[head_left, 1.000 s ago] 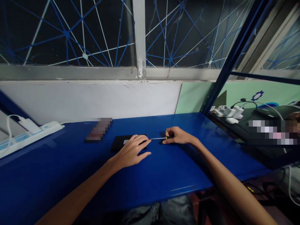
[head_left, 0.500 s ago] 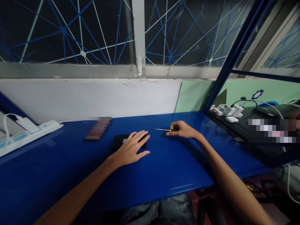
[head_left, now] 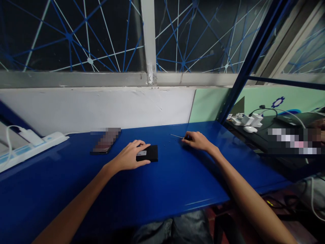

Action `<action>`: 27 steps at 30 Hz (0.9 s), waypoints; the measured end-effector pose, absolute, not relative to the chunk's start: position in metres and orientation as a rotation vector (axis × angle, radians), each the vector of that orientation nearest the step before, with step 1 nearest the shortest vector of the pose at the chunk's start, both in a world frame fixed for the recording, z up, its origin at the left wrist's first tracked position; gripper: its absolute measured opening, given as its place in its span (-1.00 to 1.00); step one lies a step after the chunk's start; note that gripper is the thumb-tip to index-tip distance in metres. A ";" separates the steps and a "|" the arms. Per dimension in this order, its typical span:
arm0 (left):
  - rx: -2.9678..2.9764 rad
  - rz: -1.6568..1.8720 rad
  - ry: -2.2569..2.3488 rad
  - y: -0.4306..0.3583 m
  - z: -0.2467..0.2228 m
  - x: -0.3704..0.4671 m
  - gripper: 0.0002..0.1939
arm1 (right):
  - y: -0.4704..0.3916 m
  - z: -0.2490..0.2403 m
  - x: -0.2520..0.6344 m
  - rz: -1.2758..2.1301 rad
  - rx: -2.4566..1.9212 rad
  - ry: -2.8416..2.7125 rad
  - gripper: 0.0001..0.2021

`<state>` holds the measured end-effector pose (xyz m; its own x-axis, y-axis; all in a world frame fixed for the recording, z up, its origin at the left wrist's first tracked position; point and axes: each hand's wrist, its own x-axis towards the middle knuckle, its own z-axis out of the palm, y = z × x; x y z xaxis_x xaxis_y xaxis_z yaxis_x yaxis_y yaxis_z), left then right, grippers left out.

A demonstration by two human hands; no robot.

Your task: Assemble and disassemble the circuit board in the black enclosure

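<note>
My left hand lies over the left part of a flat black box. Its thumb is along the near side and its fingers along the far side, gripping it. Part of a pale label shows between thumb and forefinger. In my right hand is a screwdriver, held low over the table by its dark handle, its thin metal shaft pointing left. Tiny dark bits, perhaps screws, lie on the blue table between the hands.
A phone-like slab, partly blurred out, lies left of the box. A white power strip runs along the far left. On the right, beyond a blue frame post, a dark desk holds white chargers and cables. A wall closes off the back.
My left hand has shifted left and closed from spread fingers onto the box's sides, uncovering its right end. My right hand has turned slightly, lowering the screwdriver's handle and tilting its tip farther away.
</note>
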<state>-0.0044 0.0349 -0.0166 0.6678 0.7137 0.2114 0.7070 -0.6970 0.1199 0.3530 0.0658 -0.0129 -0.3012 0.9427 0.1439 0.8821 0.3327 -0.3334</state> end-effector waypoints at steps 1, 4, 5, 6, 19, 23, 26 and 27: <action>2.842 0.389 1.207 0.035 -0.018 -0.004 -0.34 | 0.066 -0.014 0.354 0.262 -1.636 -2.286 -0.77; 2.850 0.421 1.196 0.035 -0.021 -0.004 -0.35 | 0.067 -0.015 0.354 0.197 -1.735 -2.270 -0.78; 2.850 0.426 1.195 0.035 -0.021 -0.003 -0.35 | 0.066 -0.014 0.353 0.167 -1.791 -2.264 -0.77; 2.845 0.426 1.195 0.035 -0.021 -0.003 -0.35 | 0.066 -0.014 0.352 0.137 -1.850 -2.259 -0.76; 2.864 0.475 1.247 0.026 -0.027 0.015 -0.39 | 0.062 -0.014 0.344 0.028 -1.971 -2.290 -0.71; 2.894 0.454 1.224 0.028 -0.023 0.013 -0.38 | 0.058 -0.014 0.342 -0.070 -1.948 -2.250 -0.60; 2.921 0.433 1.271 0.028 -0.012 0.005 -0.38 | 0.051 -0.012 0.336 -0.245 -1.839 -2.167 -0.51; 2.933 0.432 1.293 0.028 -0.008 0.002 -0.39 | 0.048 -0.012 0.333 -0.287 -1.781 -2.148 -0.49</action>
<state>0.0016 0.0275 -0.0081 0.6453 0.7112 0.2787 0.7359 -0.6767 0.0230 0.3325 0.0481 -0.0118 -0.1601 0.9115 0.3790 0.9790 0.1957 -0.0571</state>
